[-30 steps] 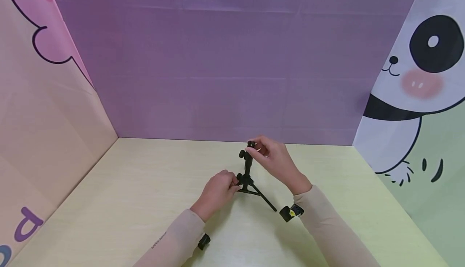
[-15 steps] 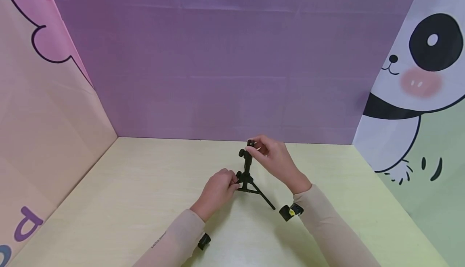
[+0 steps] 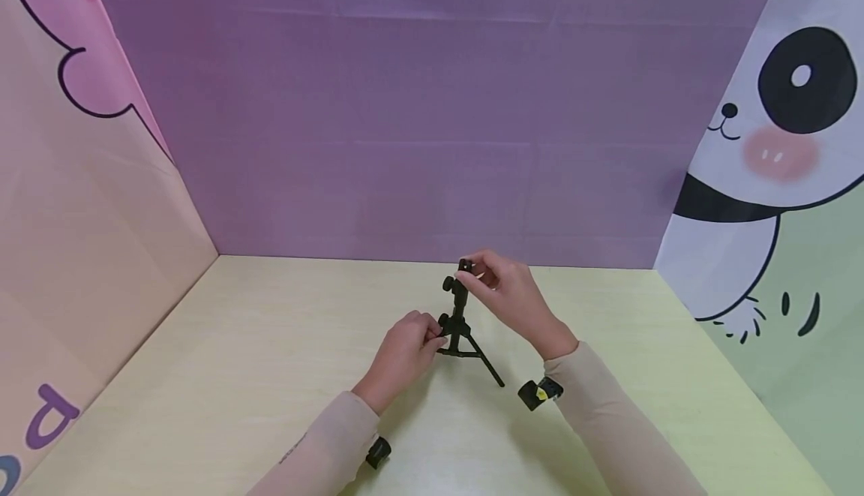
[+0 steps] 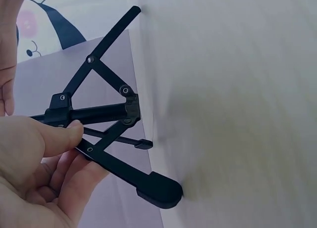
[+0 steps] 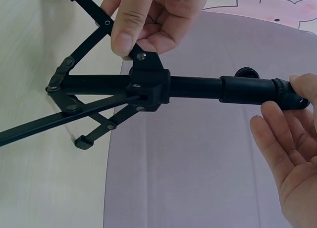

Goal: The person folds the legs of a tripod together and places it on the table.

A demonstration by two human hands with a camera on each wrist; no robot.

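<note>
A small black tripod [image 3: 460, 302] stands upright with its legs spread, near the middle of the table [image 3: 283, 376]. My left hand [image 3: 405, 346] pinches one leg close to the central collar, thumb on one side and fingers on the other. In the left wrist view that leg [image 4: 124, 171] ends in a wide rounded foot. My right hand [image 3: 516, 297] pinches the top end of the column between thumb and fingers. A knurled knob [image 5: 246, 73] sticks out from the upper column in the right wrist view. The fingers partly cover the tripod's head.
A purple backdrop [image 3: 432, 121] rises behind the table's far edge. Printed panels with cartoon figures flank it, one on the left [image 3: 101, 241] and a panda one on the right [image 3: 729, 271]. Small black cameras [image 3: 540, 393] sit on both wrists.
The tripod's front-right leg has swung slightly left and stands steeper. My left hand has risen a little with the leg it holds; the right hand stays nearly in place.
</note>
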